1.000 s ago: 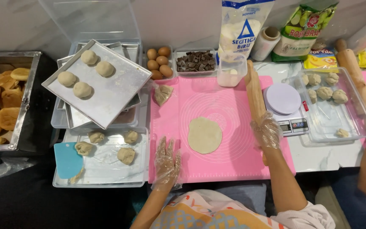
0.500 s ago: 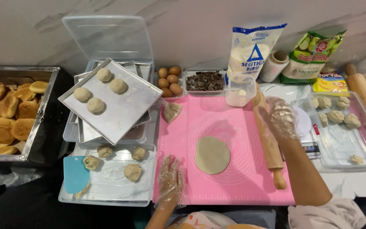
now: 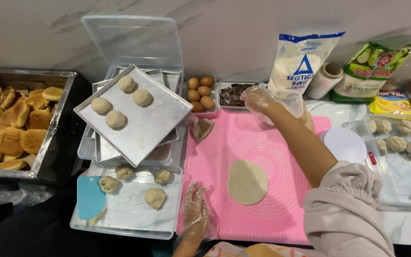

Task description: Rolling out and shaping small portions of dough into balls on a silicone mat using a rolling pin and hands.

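Note:
A flat round of pale dough (image 3: 247, 182) lies in the middle of a pink silicone mat (image 3: 224, 223). My left hand (image 3: 196, 215), in a thin clear glove, rests flat on the mat's near left corner with fingers spread. My gloved right hand (image 3: 259, 98) reaches across the mat and hovers at the right edge of a small tray of dark chocolate pieces (image 3: 230, 93); I see nothing in it. A tan rolling pin (image 3: 309, 123) shows only partly behind my right forearm.
Left of the mat are a tilted metal tray (image 3: 160, 123) with several dough balls, a clear tray (image 3: 129, 219) with more and a blue scraper (image 3: 90, 196). Brown eggs (image 3: 200, 93), flour bag (image 3: 298, 59), a scale (image 3: 346, 145), a dough tray (image 3: 396, 166) and baked buns (image 3: 5, 123) surround it.
My right hand let go of the rolling pin and moved left and away from me to the chocolate tray. My left hand stayed on the mat's near left corner.

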